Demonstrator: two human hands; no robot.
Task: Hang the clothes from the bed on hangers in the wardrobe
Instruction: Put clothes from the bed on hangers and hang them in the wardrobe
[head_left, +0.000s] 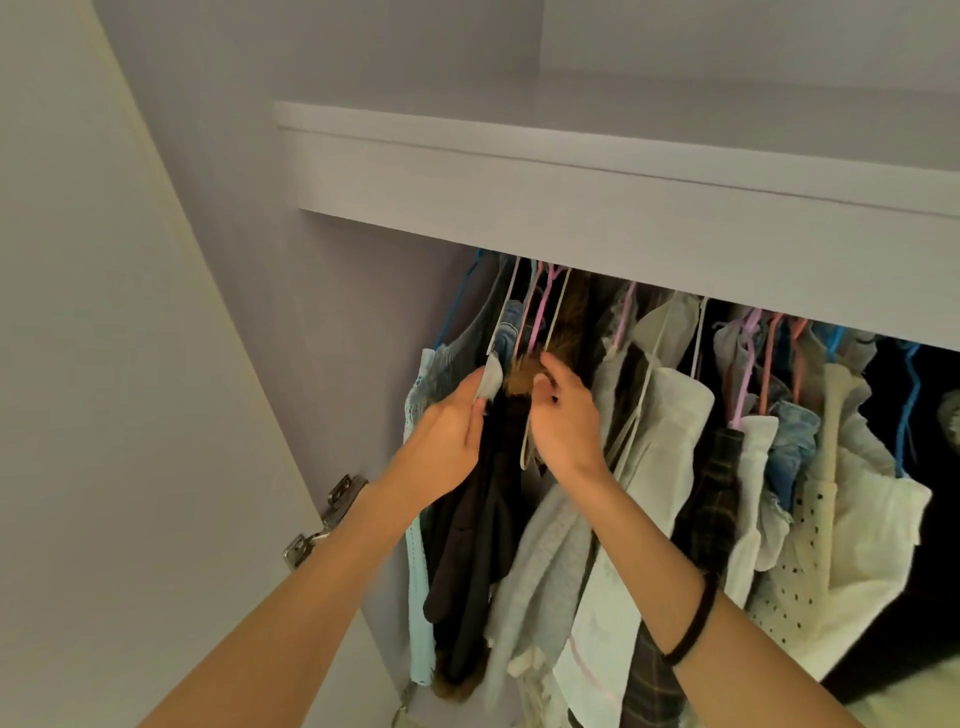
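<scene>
Here, seen from a camera on the person's head, two bare forearms reach up and forward into an open wardrobe (597, 171), whose pale shelf edge runs across the upper part of the view; below that edge hangs a crowded row of clothes on thin hangers in pink, blue and white. The left hand (447, 441) is raised at the left end of the row, its thumb and fingers pinching a small flap of pale grey fabric (490, 380) at the top of a garment; the right hand (563, 421) is just beside it, fingers curled inward around a brown furry collar (522, 375) and the end of a pale hanger (529, 441) that slopes down under the palm; how firmly it grips cannot be told, since the fingertips are blurred. Between and beneath the two hands hangs a dark garment (478, 545), nearly black, with brown fur at its lower hem; it sits on the rail with the other clothes, near the wardrobe's left wall. To its right hang a pale grey fleecy piece (545, 561), a white shirt (670, 441), a dark plaid item (714, 493) and a cream dotted top (810, 561); a black hair tie (691, 623) circles the right wrist; a metal hinge (322, 519) joins the open door (104, 364) at the left.
</scene>
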